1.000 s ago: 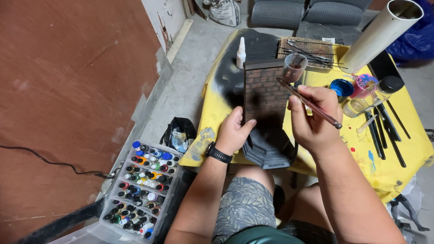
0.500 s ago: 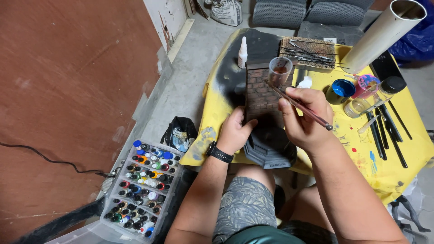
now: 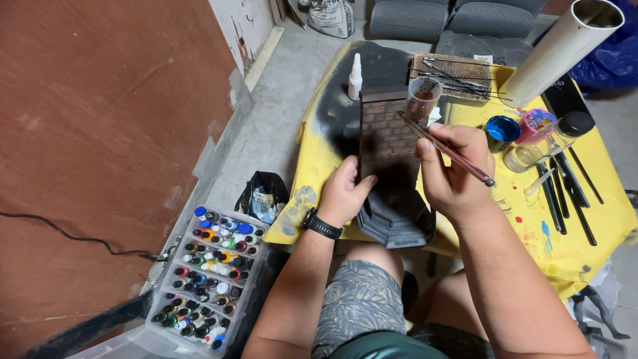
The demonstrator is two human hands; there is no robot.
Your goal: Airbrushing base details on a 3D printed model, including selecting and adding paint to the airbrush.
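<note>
Holding the brick-wall model upright at the near edge of the yellow table, with its dark grey octagonal base overhanging toward my lap. My left hand grips the wall's lower left corner, thumb on the front face, fingers wrapped behind it where I cannot see them. A black wristwatch sits on that wrist.

My right hand has its fingers closed narrowly around a thin brown paintbrush, pen-style. The brush runs diagonally, its tip touching the upper right part of the brick face, its rear end pointing down and right past my knuckles.

A small clear cup stands just behind the wall's top right corner. A white dropper bottle stands on the black-sprayed patch of the table, left of the wall. To the right: a blue paint pot, a glass jar with a black lid and several black brushes lying flat. A white tube lies across the far right corner.

On the floor to my left, a clear tray of paint bottles with mixed cap colours, well apart from both hands.
</note>
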